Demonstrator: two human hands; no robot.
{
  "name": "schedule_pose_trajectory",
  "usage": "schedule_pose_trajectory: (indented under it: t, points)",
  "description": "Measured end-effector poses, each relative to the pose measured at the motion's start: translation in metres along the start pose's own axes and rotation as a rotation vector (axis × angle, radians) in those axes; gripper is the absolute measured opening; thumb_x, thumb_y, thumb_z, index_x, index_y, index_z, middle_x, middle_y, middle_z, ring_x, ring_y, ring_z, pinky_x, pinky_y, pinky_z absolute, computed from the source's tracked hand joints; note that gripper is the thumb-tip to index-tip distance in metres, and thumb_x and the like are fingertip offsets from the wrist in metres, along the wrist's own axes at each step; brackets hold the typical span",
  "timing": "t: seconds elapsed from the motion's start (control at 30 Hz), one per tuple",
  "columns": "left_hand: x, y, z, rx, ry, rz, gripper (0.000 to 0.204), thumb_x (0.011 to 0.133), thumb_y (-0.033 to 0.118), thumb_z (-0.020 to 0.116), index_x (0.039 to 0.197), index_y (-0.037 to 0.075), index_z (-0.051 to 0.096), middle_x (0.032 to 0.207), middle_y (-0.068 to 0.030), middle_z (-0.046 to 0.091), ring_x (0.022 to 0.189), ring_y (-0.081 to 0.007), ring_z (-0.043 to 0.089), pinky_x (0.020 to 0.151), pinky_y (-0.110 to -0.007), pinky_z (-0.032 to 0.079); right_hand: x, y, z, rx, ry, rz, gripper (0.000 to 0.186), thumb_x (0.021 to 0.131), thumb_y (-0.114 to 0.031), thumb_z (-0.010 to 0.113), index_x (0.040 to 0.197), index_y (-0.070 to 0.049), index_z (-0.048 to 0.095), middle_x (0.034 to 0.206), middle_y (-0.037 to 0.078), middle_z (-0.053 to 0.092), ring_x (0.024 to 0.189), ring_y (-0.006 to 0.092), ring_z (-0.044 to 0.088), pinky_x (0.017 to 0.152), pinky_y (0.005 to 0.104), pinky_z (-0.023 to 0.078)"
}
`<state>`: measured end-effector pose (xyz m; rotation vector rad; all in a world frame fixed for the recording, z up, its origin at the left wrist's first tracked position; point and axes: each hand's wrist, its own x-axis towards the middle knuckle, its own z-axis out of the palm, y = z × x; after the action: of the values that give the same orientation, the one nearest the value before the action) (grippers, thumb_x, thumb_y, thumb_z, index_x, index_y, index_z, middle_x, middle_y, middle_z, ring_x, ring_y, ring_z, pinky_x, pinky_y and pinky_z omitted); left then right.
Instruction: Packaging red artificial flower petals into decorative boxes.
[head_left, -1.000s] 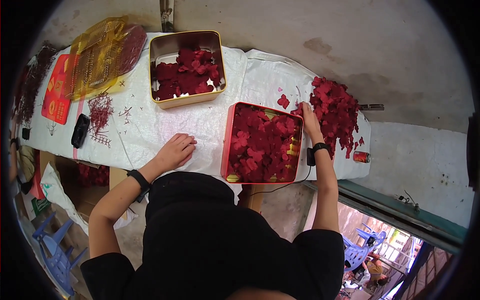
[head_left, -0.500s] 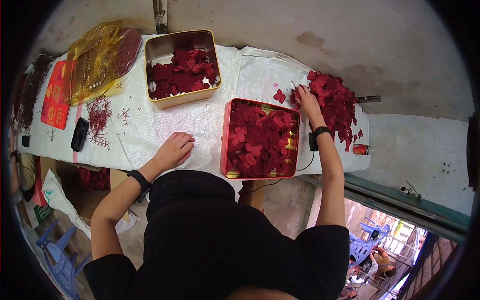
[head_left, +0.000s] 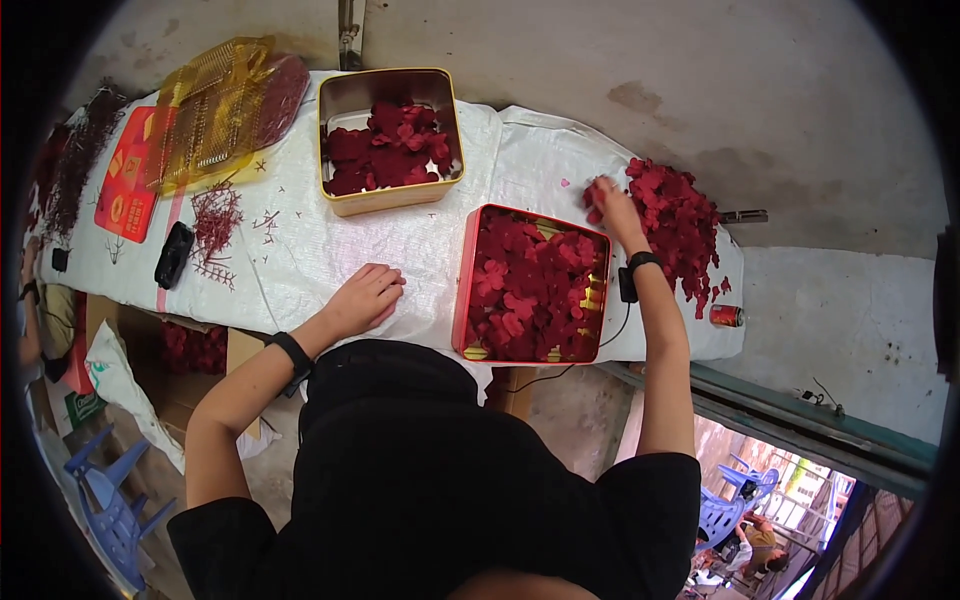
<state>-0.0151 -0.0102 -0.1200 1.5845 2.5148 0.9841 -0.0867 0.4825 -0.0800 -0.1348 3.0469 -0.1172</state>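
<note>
My right hand (head_left: 622,217) is at the left edge of a heap of dark red cloth flower petals (head_left: 672,215), its fingers closed on a few red petals (head_left: 597,194); motion blurs them slightly. Just left of that arm stands a red-rimmed square tin (head_left: 466,285), filled with loose red petals (head_left: 525,290). My left hand (head_left: 368,298) lies on the white woven sheet near the table's front edge, fingers stretched out and holding nothing. A second tin, gold-rimmed (head_left: 395,200), stands farther back with red petals (head_left: 390,150) covering part of its bottom.
At the left lie yellow transparent plastic trays (head_left: 215,110), a red printed card (head_left: 128,190), a black object (head_left: 174,255) and thin dark red stems (head_left: 215,220). A small red can (head_left: 727,316) lies at the table's right end. A cardboard box (head_left: 245,355) is below the front edge.
My right hand has moved onto the spot by the heap where a loose petal lay, and red petals show at its fingers. The whole view has shifted slightly; my left hand stays resting.
</note>
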Motion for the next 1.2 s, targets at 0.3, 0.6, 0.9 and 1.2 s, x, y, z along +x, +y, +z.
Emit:
schedule_pose_trajectory:
  t: [0.3, 0.6, 0.9, 1.2]
  points:
    - [0.001, -0.001, 0.001, 0.055, -0.001, 0.027, 0.023, 0.075, 0.009, 0.060, 0.095, 0.002, 0.053, 0.103, -0.0127, 0.052, 0.099, -0.0282, 0.051, 0.089, -0.037, 0.040, 0.074, -0.119, -0.083, 0.454, 0.521, -0.314, 0.021, 0.094, -0.019, 0.048, 0.102, 0.000, 0.052, 0.082, 0.013, 0.062, 0.072, 0.0286, 0.061, 0.065, 0.0362, 0.048]
    - [0.004, 0.000, 0.005, 0.009, 0.012, 0.027, 0.019, 0.076, 0.008, 0.061, 0.093, 0.002, 0.054, 0.101, -0.0135, 0.054, 0.097, -0.0297, 0.053, 0.085, -0.038, 0.042, 0.155, -0.278, -0.042, 1.038, 0.163, -0.432, 0.030, 0.091, -0.030, 0.053, 0.105, -0.004, 0.060, 0.088, 0.010, 0.064, 0.081, 0.0221, 0.060, 0.079, 0.0321, 0.045]
    - [0.002, -0.005, 0.011, 0.024, 0.014, 0.043, 0.024, 0.075, 0.009, 0.061, 0.097, 0.002, 0.053, 0.103, -0.0120, 0.052, 0.098, -0.0279, 0.051, 0.088, -0.037, 0.040, 0.157, -0.278, -0.069, 0.897, -0.254, -0.462, 0.034, 0.084, -0.028, 0.065, 0.112, -0.011, 0.059, 0.111, 0.003, 0.059, 0.097, 0.0129, 0.056, 0.089, 0.0282, 0.043]
    - [0.004, -0.003, 0.005, -0.001, 0.031, 0.042, 0.019, 0.076, 0.008, 0.061, 0.093, 0.002, 0.054, 0.100, -0.0127, 0.054, 0.096, -0.0291, 0.053, 0.085, -0.038, 0.042, 0.131, -0.264, -0.099, 1.100, -0.146, -0.344, 0.045, 0.083, -0.023, 0.067, 0.124, -0.012, 0.052, 0.123, 0.004, 0.054, 0.105, 0.0160, 0.055, 0.092, 0.0317, 0.044]
